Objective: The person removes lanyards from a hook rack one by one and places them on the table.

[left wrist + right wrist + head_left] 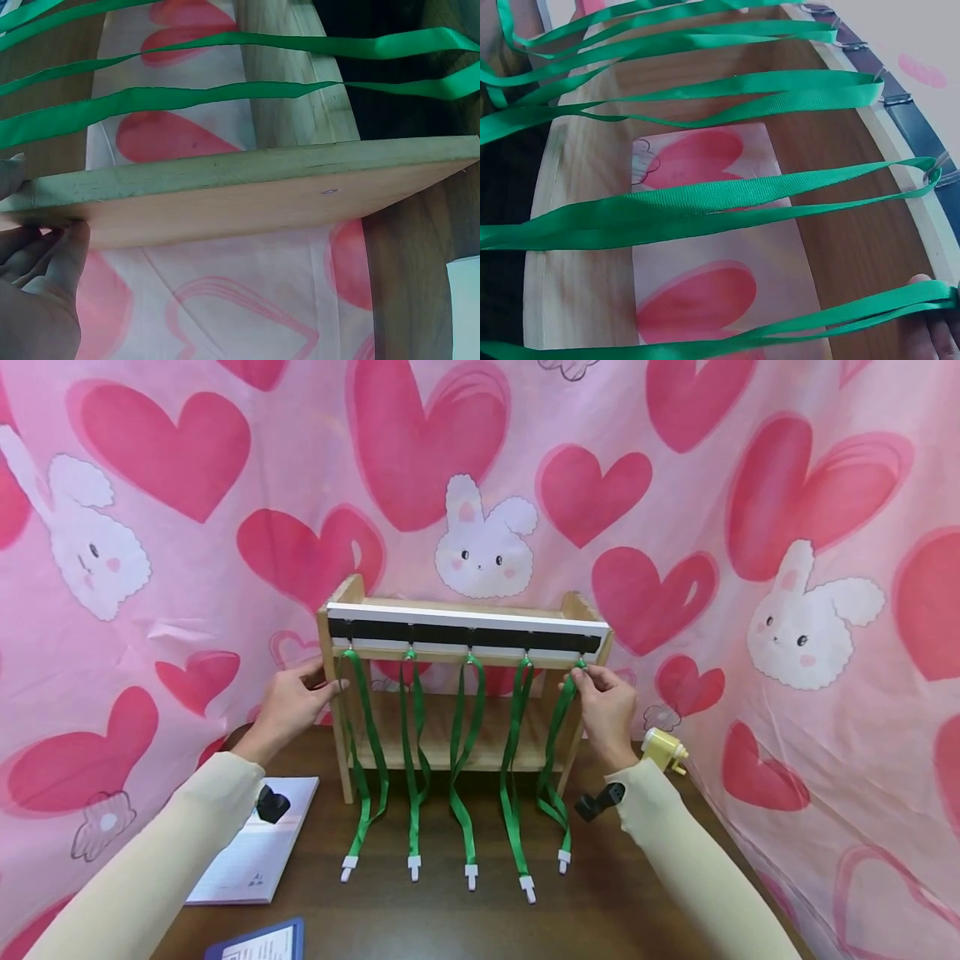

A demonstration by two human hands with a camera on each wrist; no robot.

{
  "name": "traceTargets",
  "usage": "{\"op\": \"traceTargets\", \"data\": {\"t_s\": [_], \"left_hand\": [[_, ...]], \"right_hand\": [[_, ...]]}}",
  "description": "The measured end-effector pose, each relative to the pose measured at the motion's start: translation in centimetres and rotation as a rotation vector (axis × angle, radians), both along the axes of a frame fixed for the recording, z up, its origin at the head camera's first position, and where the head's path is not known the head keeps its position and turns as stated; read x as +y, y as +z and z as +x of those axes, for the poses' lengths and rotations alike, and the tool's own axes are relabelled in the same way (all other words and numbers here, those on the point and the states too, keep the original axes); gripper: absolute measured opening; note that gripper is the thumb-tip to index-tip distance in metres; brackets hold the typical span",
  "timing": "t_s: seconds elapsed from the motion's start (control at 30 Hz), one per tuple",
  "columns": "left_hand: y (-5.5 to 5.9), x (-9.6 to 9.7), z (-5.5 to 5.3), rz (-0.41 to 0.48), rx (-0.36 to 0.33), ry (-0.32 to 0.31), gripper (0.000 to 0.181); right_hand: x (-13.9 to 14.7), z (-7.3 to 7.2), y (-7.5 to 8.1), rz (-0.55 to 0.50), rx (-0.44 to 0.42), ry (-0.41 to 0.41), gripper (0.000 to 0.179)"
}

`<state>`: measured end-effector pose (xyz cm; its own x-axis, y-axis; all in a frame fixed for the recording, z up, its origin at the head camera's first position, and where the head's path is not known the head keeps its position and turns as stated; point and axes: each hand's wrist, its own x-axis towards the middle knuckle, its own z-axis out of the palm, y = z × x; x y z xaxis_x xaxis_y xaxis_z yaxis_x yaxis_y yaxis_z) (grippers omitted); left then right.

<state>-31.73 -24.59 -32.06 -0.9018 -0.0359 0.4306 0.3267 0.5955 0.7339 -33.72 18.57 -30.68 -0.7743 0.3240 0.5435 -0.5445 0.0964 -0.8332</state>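
Note:
A small wooden rack (325, 647) stands on the table, its front top edge bearing a white strip with a black band (442, 633). Several green lanyards with white clips hang from small hooks along that band. At the rack's left side, my left hand (292, 703) grips the edge of the side panel (225, 210), thumb and fingers on opposite faces. My right hand (609, 708) pinches the rightmost lanyard (885, 306) just below its hook. That lanyard's lower end and clip (564, 860) hang over the table front.
A notepad (258, 852) lies on the table to the left, with a blue-framed card (298, 935) at the front edge. Behind the right forearm sits a yellow pencil sharpener-like device (663, 748). Pink heart-and-rabbit cloth (315, 468) surrounds the brown table (420, 918).

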Motion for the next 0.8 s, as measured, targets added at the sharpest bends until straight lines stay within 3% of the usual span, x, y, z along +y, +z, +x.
{"op": "traceTargets", "data": {"t_s": [0.33,0.63,0.8], "left_hand": [[0.5,0.2,-0.6,-0.018,0.001,0.019,0.058],[0.4,0.3,-0.2,-0.027,-0.02,0.013,0.057],[0.4,0.2,0.0,-0.024,-0.028,0.021,0.058]], "right_hand": [[1.1,0.6,0.9,-0.04,-0.033,0.074,0.028],[1.9,1.3,1.5,-0.082,-0.087,0.15,0.028],[2.1,2.0,1.8,-0.08,-0.06,0.181,0.027]]}}
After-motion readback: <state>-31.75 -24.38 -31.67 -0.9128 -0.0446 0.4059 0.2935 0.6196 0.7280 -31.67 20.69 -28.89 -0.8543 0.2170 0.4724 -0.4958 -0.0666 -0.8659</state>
